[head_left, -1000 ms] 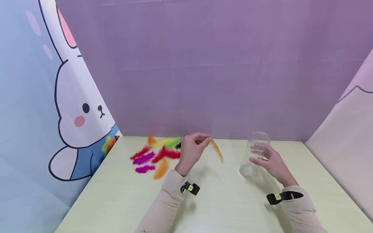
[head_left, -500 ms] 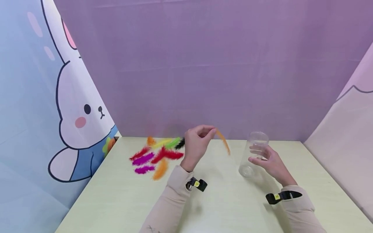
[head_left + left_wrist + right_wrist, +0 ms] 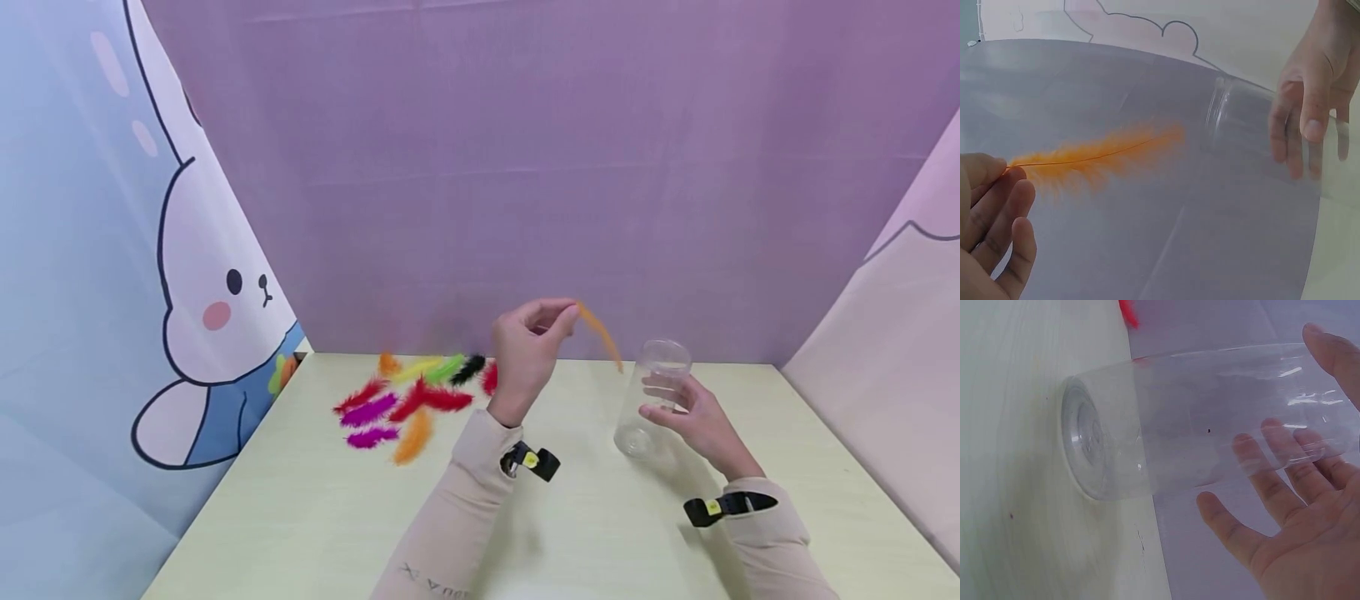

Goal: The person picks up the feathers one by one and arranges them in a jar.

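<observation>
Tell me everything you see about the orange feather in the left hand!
The orange feather looks soft and fluffy, with wispy edges and one thin, darker line, its shaft, running along the middle. The left hand pinches it by one end, so the rest sticks out into the air above the table. In the head view it curves downward, with its free tip lowest. That tip is near the clear cup but doesn't touch it.

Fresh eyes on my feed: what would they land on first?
Probably the fluffy orange feather pinched midair by the left hand, before the purple backdrop. Next, the colorful loose feathers on the left side of the table. The transparent cup at right, with the right hand around it, is subtler.
</observation>
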`<action>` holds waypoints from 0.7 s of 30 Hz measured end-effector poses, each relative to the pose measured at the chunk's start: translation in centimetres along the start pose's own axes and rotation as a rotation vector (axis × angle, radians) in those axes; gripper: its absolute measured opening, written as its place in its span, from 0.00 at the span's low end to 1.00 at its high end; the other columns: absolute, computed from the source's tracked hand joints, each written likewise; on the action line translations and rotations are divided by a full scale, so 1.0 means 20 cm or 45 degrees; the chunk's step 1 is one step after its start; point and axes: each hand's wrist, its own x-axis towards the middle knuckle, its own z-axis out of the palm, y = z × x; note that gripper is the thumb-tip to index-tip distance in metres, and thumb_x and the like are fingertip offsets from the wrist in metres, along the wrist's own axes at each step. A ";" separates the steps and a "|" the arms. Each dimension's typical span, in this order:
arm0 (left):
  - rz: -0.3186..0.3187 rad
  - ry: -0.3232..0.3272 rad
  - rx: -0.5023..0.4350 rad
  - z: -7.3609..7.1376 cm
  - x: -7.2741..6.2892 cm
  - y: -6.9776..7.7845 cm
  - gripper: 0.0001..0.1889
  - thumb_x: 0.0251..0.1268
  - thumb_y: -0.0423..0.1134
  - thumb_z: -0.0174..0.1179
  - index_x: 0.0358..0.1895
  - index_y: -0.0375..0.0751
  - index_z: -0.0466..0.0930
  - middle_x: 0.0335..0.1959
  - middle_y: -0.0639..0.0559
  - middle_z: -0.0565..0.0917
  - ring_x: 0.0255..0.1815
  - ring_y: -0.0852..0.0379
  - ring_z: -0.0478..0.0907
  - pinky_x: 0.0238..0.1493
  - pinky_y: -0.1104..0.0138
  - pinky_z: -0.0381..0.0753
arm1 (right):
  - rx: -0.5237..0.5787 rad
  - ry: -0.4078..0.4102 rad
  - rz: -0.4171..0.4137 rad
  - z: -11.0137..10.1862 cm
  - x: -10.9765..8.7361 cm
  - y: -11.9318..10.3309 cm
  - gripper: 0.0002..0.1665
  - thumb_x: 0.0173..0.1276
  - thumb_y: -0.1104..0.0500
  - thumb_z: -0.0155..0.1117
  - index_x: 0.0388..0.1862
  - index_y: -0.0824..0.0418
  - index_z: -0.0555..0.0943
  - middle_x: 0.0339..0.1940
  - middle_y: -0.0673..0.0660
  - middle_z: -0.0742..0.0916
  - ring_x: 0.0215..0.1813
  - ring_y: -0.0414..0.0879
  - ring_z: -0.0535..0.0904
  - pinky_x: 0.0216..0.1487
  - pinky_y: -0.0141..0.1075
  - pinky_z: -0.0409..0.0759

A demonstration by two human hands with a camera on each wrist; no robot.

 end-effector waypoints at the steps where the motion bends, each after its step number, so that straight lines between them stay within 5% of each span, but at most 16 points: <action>1: 0.001 0.004 -0.015 0.01 0.01 0.00 0.08 0.66 0.43 0.71 0.44 0.45 0.92 0.33 0.44 0.92 0.31 0.58 0.88 0.31 0.69 0.83 | 0.002 0.000 -0.001 0.00 0.00 0.00 0.41 0.69 0.54 0.73 0.74 0.64 0.66 0.59 0.41 0.82 0.59 0.27 0.80 0.55 0.27 0.82; 14: -0.001 0.049 -0.142 0.12 0.03 -0.02 0.09 0.66 0.40 0.70 0.44 0.40 0.91 0.33 0.40 0.91 0.30 0.53 0.89 0.26 0.72 0.78 | -0.023 -0.004 0.000 0.00 0.01 -0.02 0.40 0.69 0.55 0.72 0.74 0.65 0.66 0.59 0.41 0.82 0.59 0.27 0.79 0.54 0.26 0.82; 21: -0.015 0.060 -0.184 0.18 0.04 -0.02 0.09 0.65 0.39 0.71 0.44 0.39 0.91 0.36 0.40 0.91 0.29 0.53 0.89 0.28 0.63 0.84 | -0.013 -0.011 -0.011 0.00 0.02 0.00 0.40 0.69 0.56 0.72 0.74 0.66 0.66 0.59 0.41 0.82 0.59 0.27 0.79 0.54 0.26 0.82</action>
